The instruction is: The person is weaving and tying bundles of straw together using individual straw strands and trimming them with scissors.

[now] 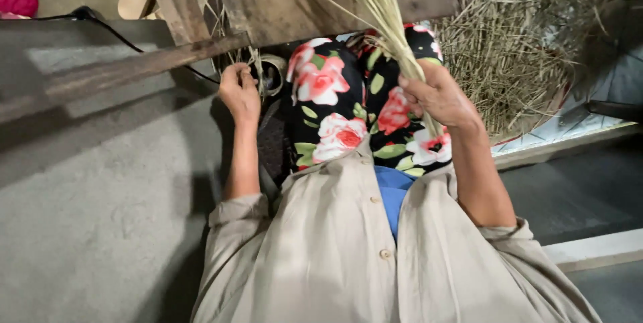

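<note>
Straw bunch: the bunch of long, thin, pale yellow-green dry straws (382, 8) fans out wide at the top, near 12 o'clock, and gets tight lower down. Its cut ends stick out under the hand, over the lap.
Right hand: the right hand (439, 95) is at 1 o'clock from the middle. Its fingers are wrapped tight round the straw bunch.
Left hand: the left hand (239, 88) is at 10 o'clock. Its fingers are curled, pinching a few thin straw strands (256, 61) that hang by the brown wooden bar (134, 68).
Lap: black cloth with red and white flowers (341, 115) sits in the middle, under the straw bunch.
Pile: a big heap of loose dry straw (516, 48) lies on the floor at 2 o'clock, just past the right hand. No box or basket holds it.
Shirt: a light tan button shirt (335, 256) is at 6 o'clock.
</note>
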